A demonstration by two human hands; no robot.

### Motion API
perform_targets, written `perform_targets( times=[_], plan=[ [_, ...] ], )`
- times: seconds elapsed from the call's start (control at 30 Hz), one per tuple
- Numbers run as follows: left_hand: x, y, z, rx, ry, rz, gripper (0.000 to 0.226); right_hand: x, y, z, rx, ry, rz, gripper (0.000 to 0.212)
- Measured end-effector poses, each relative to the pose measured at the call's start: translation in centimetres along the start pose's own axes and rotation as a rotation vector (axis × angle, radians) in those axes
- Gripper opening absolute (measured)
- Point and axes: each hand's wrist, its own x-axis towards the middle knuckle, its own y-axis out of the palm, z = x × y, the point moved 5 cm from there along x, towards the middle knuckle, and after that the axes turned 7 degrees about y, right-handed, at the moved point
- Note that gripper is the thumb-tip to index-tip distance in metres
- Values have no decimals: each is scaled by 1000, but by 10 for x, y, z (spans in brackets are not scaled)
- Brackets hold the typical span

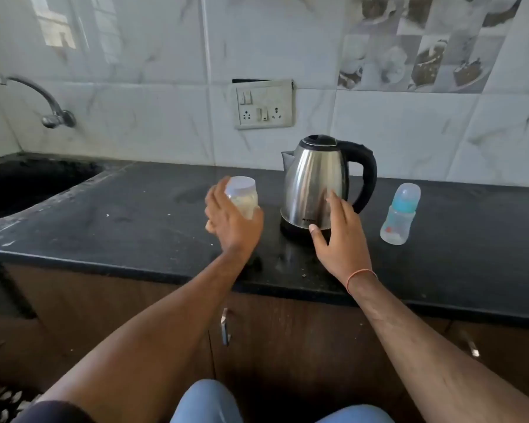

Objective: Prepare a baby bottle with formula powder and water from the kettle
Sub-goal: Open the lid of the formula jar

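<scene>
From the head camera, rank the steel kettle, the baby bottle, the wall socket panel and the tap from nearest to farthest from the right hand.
1. Stainless steel kettle with black handle: directly at the right hand.
2. Clear baby bottle with blue collar: to its right.
3. White wall socket panel: behind, up the wall.
4. Metal tap: far left.

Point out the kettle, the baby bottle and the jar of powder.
kettle (310,184), head view, on its steel body.
baby bottle (398,221), head view, on its clear body below the blue collar.
jar of powder (244,198), head view, on its clear side, held in the left hand (229,219).
</scene>
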Motion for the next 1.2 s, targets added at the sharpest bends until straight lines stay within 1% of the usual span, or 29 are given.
perform_targets(
  times=[0.03,0.1,0.13,0.2,0.27,0.33,0.4,0.47,0.53,0.57,0.63,0.73,0.83,0.93,1.03,1.2],
  plan=[
    [5,-5,9,3,-66,-24,103,-1,2,2,6,-14,0,80],
    [14,-8,29,-76,-232,29,123,-2,4,5,15,-32,38,81],
    [18,-7,38,-147,-300,88,131,-4,8,6,6,-42,69,81],
    [24,1,44,-214,-335,216,138,-4,12,6,4,-40,120,82],
    [24,5,44,-175,-311,283,136,-3,11,5,7,-39,152,79],
    [26,6,46,-117,-316,286,129,-4,13,3,15,-25,181,73],
    [24,7,46,-69,-309,302,118,-5,15,0,51,-3,200,66],
    [22,8,47,-46,-267,321,101,-5,15,-6,114,50,212,61],
    [19,9,45,-25,-226,378,90,-4,12,-8,190,119,211,60],
    [16,10,43,-2,-212,416,92,-4,11,-9,224,149,205,61],
    [13,15,43,46,-190,504,105,-5,7,-10,261,187,195,61],
    [6,25,44,85,-110,638,109,-6,5,-12,301,217,191,62],
    [-5,28,34,119,-51,731,116,-7,4,-14,352,263,196,65],
    [-13,31,23,152,-2,790,113,-7,3,-13,417,317,240,70],
    [-18,34,16,181,50,829,110,-8,3,-13,452,323,285,73],
    [-29,42,7,211,109,890,111,-10,-1,-20,536,341,253,60]
  ],
)
